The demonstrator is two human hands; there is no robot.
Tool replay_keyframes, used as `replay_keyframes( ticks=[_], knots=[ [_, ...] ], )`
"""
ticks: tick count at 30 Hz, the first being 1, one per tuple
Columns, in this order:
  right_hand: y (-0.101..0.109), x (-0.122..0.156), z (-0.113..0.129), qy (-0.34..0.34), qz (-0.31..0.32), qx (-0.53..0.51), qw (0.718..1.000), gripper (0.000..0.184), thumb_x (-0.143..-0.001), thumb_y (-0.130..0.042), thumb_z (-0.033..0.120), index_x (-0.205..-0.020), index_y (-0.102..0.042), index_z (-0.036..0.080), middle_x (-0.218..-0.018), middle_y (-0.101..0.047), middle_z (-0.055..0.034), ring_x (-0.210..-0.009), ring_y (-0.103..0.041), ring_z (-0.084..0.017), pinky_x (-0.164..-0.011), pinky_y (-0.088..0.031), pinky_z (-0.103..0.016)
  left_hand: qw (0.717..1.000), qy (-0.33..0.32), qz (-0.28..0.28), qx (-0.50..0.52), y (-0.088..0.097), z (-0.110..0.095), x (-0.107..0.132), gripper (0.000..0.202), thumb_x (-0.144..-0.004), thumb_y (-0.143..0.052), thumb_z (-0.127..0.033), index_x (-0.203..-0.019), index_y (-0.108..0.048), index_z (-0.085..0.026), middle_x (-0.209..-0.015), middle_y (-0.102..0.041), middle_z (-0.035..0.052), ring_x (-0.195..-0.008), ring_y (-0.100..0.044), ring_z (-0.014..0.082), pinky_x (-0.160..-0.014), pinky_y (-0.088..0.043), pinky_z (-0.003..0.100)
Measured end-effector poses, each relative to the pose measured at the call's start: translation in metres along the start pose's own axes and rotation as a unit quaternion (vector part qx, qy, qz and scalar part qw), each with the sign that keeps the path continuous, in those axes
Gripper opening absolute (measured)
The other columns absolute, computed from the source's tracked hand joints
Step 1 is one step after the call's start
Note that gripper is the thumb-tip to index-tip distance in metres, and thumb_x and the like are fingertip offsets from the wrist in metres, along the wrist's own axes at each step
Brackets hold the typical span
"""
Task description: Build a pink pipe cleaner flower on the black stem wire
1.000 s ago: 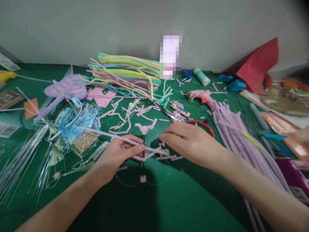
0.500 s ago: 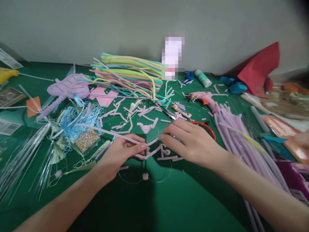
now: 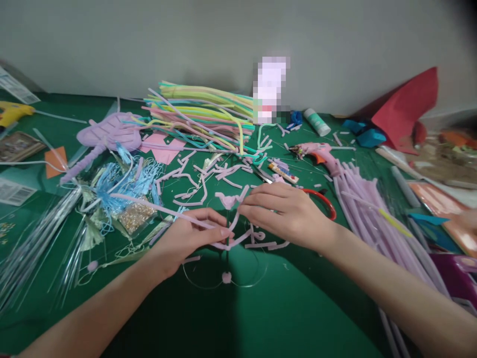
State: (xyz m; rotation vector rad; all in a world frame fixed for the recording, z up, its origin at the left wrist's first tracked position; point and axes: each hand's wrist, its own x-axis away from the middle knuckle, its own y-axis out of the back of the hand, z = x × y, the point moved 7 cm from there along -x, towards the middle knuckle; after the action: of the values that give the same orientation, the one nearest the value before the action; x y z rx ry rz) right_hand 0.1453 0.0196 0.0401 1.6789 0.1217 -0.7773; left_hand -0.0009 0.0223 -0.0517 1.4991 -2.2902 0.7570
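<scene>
The lilac pipe cleaner (image 3: pixel 160 206) lies across the thin wire frame (image 3: pixel 226 277), bent near one end. It should be feather-light, fuzzy and easily creased, best pinched beside the bend. The left hand's (image 3: pixel 197 232) grip is closed on it over the frame; the right hand's (image 3: pixel 283 211) fingertips appear closed on the bent-up end. Scissors (image 3: pixel 327 201) lie on the desk (image 3: pixel 286 318) beyond the frame.

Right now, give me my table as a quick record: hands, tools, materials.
Left hand: pinching a pale purple strip
Right hand: fingertips on the same strip, near its curved end
Tools: pink glue gun; red-handled scissors, partly behind the right hand
Materials: multicoloured strip bundle at the back; blue tassels at left
Surface: green tabletop
</scene>
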Motion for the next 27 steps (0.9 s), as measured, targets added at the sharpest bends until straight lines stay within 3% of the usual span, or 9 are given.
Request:
replay_keyframes(
  ticks=[6, 9, 11, 13, 15, 18, 21, 24, 27],
  knots=[
    [-0.004, -0.001, -0.009, -0.056, -0.001, -0.053, 0.997, 0.009, -0.09, -0.059, 0.014, -0.09, -0.069, 0.015, -0.09, -0.07, -0.0097, -0.085, -0.06, -0.021, -0.076, -0.054, -0.035, 1.0, 0.011, -0.008, -0.001, 0.0, 0.001, 0.0, 0.025, -0.068, -0.087, -0.026, -0.081, -0.07, -0.016, -0.072, -0.076, 0.0, -0.067, -0.072, 0.0106, -0.066, -0.056, 0.017],
    [-0.002, 0.005, -0.014, -0.14, -0.013, -0.077, 0.987, 0.013, -0.089, -0.057, 0.015, -0.093, -0.07, 0.017, -0.099, -0.064, -0.0124, -0.091, -0.059, -0.022, -0.078, -0.053, -0.039, 1.0, 0.014, -0.005, -0.004, -0.001, 0.001, 0.0, 0.024, -0.068, -0.087, -0.027, -0.081, -0.069, -0.016, -0.07, -0.076, -0.0008, -0.067, -0.072, 0.0113, -0.066, -0.056, 0.018],
    [-0.001, 0.013, -0.022, -0.245, -0.035, -0.143, 0.958, 0.015, -0.089, -0.057, 0.018, -0.1, -0.067, 0.018, -0.1, -0.062, -0.0107, -0.093, -0.06, -0.02, -0.078, -0.053, -0.038, 1.0, 0.017, -0.008, -0.006, -0.001, 0.0, 0.0, 0.027, -0.069, -0.086, -0.027, -0.085, -0.068, -0.017, -0.069, -0.075, -0.0017, -0.067, -0.072, 0.0121, -0.066, -0.057, 0.018],
    [-0.01, 0.024, -0.032, -0.378, -0.043, -0.262, 0.887, 0.025, -0.089, -0.061, 0.026, -0.112, -0.061, 0.019, -0.104, -0.063, -0.0098, -0.095, -0.062, -0.019, -0.078, -0.054, -0.035, 1.0, 0.02, -0.011, -0.013, -0.001, -0.001, 0.001, 0.032, -0.07, -0.086, -0.028, -0.091, -0.066, -0.017, -0.07, -0.075, -0.0018, -0.068, -0.072, 0.0127, -0.066, -0.057, 0.019],
    [-0.029, 0.031, -0.034, -0.48, -0.018, -0.402, 0.78, 0.046, -0.083, -0.069, 0.037, -0.123, -0.053, 0.019, -0.107, -0.064, -0.0092, -0.095, -0.064, -0.019, -0.073, -0.055, -0.032, 0.999, 0.02, -0.009, -0.024, -0.002, -0.001, 0.001, 0.037, -0.07, -0.086, -0.027, -0.097, -0.063, -0.017, -0.07, -0.075, -0.0019, -0.068, -0.072, 0.0127, -0.066, -0.056, 0.02],
    [-0.059, 0.03, -0.026, -0.544, 0.048, -0.529, 0.649, 0.059, -0.076, -0.076, 0.043, -0.125, -0.052, 0.021, -0.088, -0.069, -0.0021, -0.078, -0.067, -0.016, -0.062, -0.051, -0.026, 1.0, 0.01, -0.008, -0.025, -0.004, -0.002, 0.0, 0.046, -0.07, -0.086, -0.026, -0.106, -0.059, -0.018, -0.072, -0.075, -0.0032, -0.068, -0.071, 0.0117, -0.068, -0.056, 0.02],
    [-0.078, 0.025, -0.027, -0.558, 0.035, -0.6, 0.573, 0.043, -0.073, -0.079, 0.039, -0.107, -0.061, 0.021, -0.074, -0.071, 0.002, -0.068, -0.067, -0.013, -0.06, -0.05, -0.023, 0.999, 0.005, -0.01, -0.035, -0.003, -0.003, 0.0, 0.047, -0.07, -0.086, -0.029, -0.105, -0.057, -0.02, -0.074, -0.076, -0.0027, -0.069, -0.072, 0.0133, -0.069, -0.057, 0.022],
    [-0.089, 0.026, -0.034, -0.573, -0.014, -0.648, 0.502, 0.032, -0.068, -0.084, 0.033, -0.088, -0.064, 0.018, -0.074, -0.073, 0.0013, -0.066, -0.068, -0.01, -0.062, -0.052, -0.02, 0.997, -0.047, -0.029, -0.051, 0.007, -0.015, 0.0, 0.03, -0.078, -0.08, -0.036, -0.094, -0.062, -0.018, -0.09, -0.077, 0.0027, -0.085, -0.073, 0.016, -0.074, -0.058, 0.022],
    [-0.091, 0.036, -0.044, -0.595, -0.041, -0.646, 0.476, 0.032, -0.064, -0.087, 0.031, -0.083, -0.066, 0.017, -0.069, -0.072, 0.0021, -0.062, -0.068, -0.009, -0.061, -0.055, -0.02, 0.983, -0.151, -0.104, -0.007, 0.032, -0.036, 0.005, 0.027, -0.093, -0.062, -0.044, -0.091, -0.067, -0.017, -0.102, -0.075, 0.0056, -0.097, -0.071, 0.0167, -0.078, -0.058, 0.022]
  ],
)
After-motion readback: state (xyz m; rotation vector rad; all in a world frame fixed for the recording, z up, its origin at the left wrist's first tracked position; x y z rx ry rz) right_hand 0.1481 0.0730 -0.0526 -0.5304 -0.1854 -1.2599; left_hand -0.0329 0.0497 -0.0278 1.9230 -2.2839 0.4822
